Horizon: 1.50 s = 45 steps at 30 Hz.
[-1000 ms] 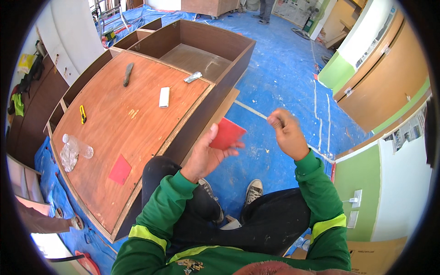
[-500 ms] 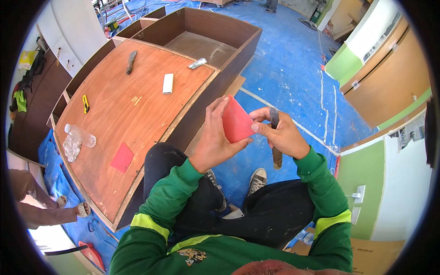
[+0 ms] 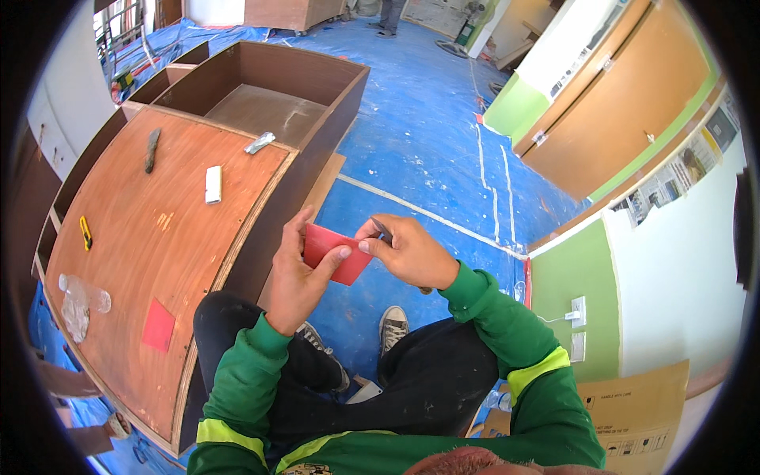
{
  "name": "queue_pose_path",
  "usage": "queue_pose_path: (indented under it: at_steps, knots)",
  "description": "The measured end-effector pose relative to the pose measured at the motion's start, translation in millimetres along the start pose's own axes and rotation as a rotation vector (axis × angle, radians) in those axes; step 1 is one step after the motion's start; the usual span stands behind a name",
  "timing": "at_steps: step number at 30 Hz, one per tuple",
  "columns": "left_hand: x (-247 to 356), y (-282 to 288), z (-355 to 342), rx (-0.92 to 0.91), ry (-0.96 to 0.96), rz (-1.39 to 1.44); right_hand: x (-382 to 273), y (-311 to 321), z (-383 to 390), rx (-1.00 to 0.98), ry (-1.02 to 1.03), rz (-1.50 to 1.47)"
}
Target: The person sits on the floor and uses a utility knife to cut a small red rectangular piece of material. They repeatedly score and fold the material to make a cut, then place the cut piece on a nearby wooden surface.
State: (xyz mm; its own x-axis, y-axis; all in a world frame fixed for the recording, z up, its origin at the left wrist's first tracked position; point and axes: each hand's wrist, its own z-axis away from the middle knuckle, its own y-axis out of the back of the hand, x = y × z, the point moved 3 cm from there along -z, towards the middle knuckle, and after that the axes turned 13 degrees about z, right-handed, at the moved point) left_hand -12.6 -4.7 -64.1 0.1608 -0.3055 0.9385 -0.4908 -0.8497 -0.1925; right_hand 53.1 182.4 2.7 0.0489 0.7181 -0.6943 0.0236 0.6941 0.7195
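A small red sheet (image 3: pixel 321 242) is held above my lap, bent or folded along its middle. My left hand (image 3: pixel 294 277) grips its left side, thumb across the front. My right hand (image 3: pixel 413 252) pinches the right edge between thumb and fingers. Inside that same hand is a dark, narrow, flat tool (image 3: pixel 381 229), mostly hidden by the fingers; its exact kind does not show. To the left, another red sheet (image 3: pixel 158 326) lies flat on the reddish wooden panel (image 3: pixel 186 253).
On the panel lie a yellow utility knife (image 3: pixel 85 233), a clear plastic bottle (image 3: pixel 96 298), a white block (image 3: pixel 214 184), a silvery piece (image 3: pixel 259 142) and a dark tool (image 3: pixel 152 150). Blue sheeting (image 3: pixel 419 178) covers the floor. Cardboard (image 3: pixel 633 412) stands at lower right.
The view has swung right, so the panel appears further left. The held sheet has gone from upright and broad to lower and folded-looking. My right hand has turned, hiding most of the dark tool.
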Motion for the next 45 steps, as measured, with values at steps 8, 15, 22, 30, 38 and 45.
queue_pose_path:
  at_steps: [8,15,22,30,38,45]
  knots:
    - [-20,7,3,0.055,0.064,0.085,1,-17,-4,-0.002,0.079,0.112]
    - [-14,4,3,0.056,0.078,0.278,-3,-22,-7,-0.005,0.03,0.018]
    - [-18,3,3,0.066,0.223,0.633,-12,-24,-10,-0.032,-0.016,-0.041]
    - [-23,4,5,-0.055,0.364,0.644,-11,-10,-9,0.047,0.018,0.134]
    - [-21,-4,8,-0.222,0.343,0.443,-2,-4,-4,0.113,0.194,0.287]
    - [-21,-15,15,-0.235,0.319,0.465,5,-8,2,-0.027,-0.091,-0.061]
